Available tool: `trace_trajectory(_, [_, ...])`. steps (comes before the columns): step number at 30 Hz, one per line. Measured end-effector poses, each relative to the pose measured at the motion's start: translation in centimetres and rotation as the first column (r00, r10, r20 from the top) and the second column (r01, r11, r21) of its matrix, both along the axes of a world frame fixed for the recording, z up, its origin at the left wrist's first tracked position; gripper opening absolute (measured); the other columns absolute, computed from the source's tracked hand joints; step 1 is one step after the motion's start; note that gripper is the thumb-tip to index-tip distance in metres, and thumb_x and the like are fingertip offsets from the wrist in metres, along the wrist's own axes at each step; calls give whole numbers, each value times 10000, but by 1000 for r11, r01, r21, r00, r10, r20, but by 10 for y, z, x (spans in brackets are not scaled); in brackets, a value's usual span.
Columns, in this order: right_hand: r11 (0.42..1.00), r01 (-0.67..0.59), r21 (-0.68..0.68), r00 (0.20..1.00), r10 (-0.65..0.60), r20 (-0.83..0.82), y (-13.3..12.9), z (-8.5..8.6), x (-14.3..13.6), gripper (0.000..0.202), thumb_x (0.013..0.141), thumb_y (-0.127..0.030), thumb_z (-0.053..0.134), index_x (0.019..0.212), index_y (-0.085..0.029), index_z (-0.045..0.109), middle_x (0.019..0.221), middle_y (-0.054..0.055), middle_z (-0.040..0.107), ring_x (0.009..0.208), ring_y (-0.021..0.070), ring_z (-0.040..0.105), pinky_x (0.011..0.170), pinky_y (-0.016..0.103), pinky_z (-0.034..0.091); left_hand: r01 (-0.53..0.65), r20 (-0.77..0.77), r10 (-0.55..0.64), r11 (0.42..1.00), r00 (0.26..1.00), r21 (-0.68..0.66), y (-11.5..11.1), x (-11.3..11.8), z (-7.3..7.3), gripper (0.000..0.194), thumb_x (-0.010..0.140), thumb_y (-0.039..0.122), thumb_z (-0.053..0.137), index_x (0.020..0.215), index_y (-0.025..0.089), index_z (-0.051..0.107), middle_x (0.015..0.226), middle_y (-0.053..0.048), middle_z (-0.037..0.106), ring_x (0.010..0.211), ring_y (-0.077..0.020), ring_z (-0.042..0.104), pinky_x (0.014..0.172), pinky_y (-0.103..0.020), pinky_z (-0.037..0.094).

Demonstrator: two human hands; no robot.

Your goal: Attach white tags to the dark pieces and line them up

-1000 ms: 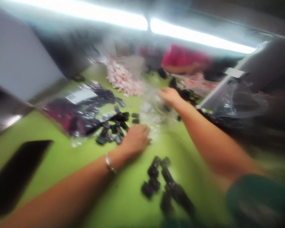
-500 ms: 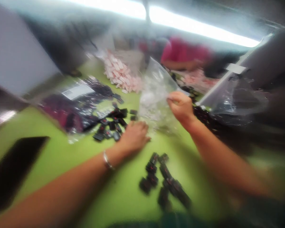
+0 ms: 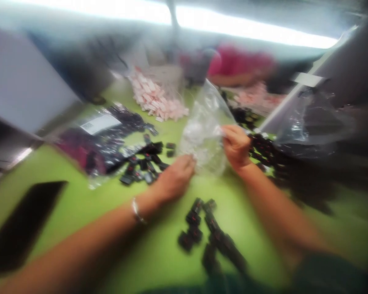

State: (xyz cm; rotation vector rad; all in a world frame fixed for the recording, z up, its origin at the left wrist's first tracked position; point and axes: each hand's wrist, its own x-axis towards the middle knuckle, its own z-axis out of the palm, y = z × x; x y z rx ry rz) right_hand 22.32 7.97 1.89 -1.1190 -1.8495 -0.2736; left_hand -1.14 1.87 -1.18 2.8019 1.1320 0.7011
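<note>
A clear plastic bag (image 3: pixel 202 122) with whitish contents stands tilted over the green table (image 3: pixel 135 253). My right hand (image 3: pixel 236 147) pinches its right side. At the bag's lower left, my left hand (image 3: pixel 178 175) has its fingers closed on the edge, a bracelet on that wrist. Just left of that hand lies a loose pile of small black plastic parts (image 3: pixel 141 165). Nearer to me, more black parts (image 3: pixel 216 232) lie in two rough rows between my forearms. Blur hides the fine detail of the fingertips.
A labelled bag of dark parts (image 3: pixel 110 134) lies at the left, beyond a black flat object (image 3: pixel 24 224). Pale pink pieces (image 3: pixel 156 98) are heaped at the back. Dark parts (image 3: pixel 263 151) and another clear bag (image 3: pixel 309 118) are at right. Someone in a pink top (image 3: pixel 239 65) is across.
My left hand has gone from lying spread on the table to gripping the bag's lower edge. My right hand, still pinching the bag, has come slightly lower.
</note>
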Motion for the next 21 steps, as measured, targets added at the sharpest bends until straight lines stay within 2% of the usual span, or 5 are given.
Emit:
trace_trajectory(6, [1000,-7,-17,998,8,67,11,0,10,322,921,-212,407,992,-225,721,1003,100,702,947,217,630,859,379,482,-140,-28,138,986,990,-90,38,25,10,446,867,120,408,1308,79,468,1332,-205,506,1258,-289,439,1073,-478,340])
trace_trajectory(12, [983,-141,-120,962,165,217,23,-9,5,363,952,-241,349,1033,-233,702,1130,89,667,1019,186,606,939,361,456,-287,-114,278,955,954,-78,63,49,-6,480,916,381,409,1277,82,511,1208,-225,569,1173,-352,481,1000,-509,352])
trace_trajectory(16, [968,-224,-113,963,237,126,37,-14,10,502,950,-488,335,1108,-147,667,1114,130,651,1053,218,590,953,360,464,-352,-188,330,931,925,-96,63,55,-14,533,902,420,433,1323,99,488,1227,-220,550,1204,-359,455,1020,-496,316])
trace_trajectory(19, [985,-81,-150,997,81,-7,62,0,28,655,953,-571,177,1120,-159,658,1126,122,638,1110,238,564,1009,404,420,-360,-166,340,927,926,-107,61,55,-13,493,894,425,443,1281,131,526,1317,-203,480,1270,-350,389,1046,-481,294])
trace_trajectory(21, [950,113,-290,993,-114,16,83,14,42,630,914,-622,277,1150,-163,638,1135,128,631,1122,274,557,1020,449,400,-358,-155,338,924,928,-130,61,55,-12,466,896,425,437,1247,140,550,1356,-196,445,1291,-347,362,1052,-479,289])
